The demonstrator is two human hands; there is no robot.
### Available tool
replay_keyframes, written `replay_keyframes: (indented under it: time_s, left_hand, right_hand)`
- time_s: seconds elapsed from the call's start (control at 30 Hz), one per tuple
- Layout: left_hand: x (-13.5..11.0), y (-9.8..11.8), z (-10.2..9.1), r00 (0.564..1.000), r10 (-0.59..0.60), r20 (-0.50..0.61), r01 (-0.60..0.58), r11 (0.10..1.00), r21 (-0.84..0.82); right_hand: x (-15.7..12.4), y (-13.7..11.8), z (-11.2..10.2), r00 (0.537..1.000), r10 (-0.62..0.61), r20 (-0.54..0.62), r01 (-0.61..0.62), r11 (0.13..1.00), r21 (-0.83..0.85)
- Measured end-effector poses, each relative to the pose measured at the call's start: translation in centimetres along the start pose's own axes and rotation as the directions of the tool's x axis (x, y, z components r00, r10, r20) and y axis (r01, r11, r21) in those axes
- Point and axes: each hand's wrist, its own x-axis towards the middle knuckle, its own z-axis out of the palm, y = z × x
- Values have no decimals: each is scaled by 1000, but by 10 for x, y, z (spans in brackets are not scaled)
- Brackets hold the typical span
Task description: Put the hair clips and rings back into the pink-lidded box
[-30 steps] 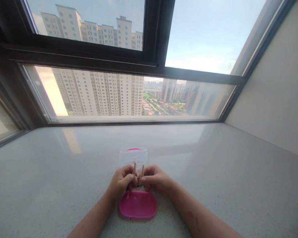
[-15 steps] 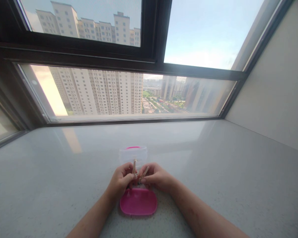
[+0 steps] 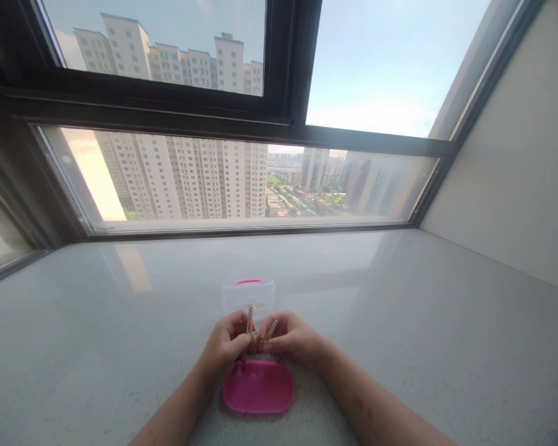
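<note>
My left hand (image 3: 230,337) is closed on a slim gold-coloured metal piece (image 3: 250,319) that stands almost upright between thumb and fingers. A second slim gold-coloured piece (image 3: 270,329), tilted to the right, is pinched in my right hand (image 3: 291,339). Both look like small clips, but their exact kind is too small to tell. The fingertips of the two hands nearly meet, and the lower ends of the pieces are partly hidden there. Just below my hands lies a shallow pink plastic lid or tray (image 3: 258,390). Behind them stands a clear plastic box (image 3: 232,294) with a pink handle (image 3: 249,282).
Everything rests on a pale speckled sill (image 3: 134,347). A dark window frame (image 3: 242,232) borders its far edge, with tall buildings outside. On the right rises a white wall (image 3: 506,186).
The whole view has shifted slightly, so most things sit a little lower. My hands keep the same hold on the two metal pieces.
</note>
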Motion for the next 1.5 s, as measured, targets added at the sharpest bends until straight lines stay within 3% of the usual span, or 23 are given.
replay_keyframes:
  time_s: [1.03, 1.5]
  left_hand:
    - [3, -9, -3, 1000, 25, 12, -25, 1000, -7]
    - [1, -2, -3, 999, -3, 50, 1, 999, 34]
  right_hand:
    - [0, -2, 1, 1000, -5, -5, 4, 999, -45]
    - [0, -3, 3, 1000, 12, 5, -11, 997, -73]
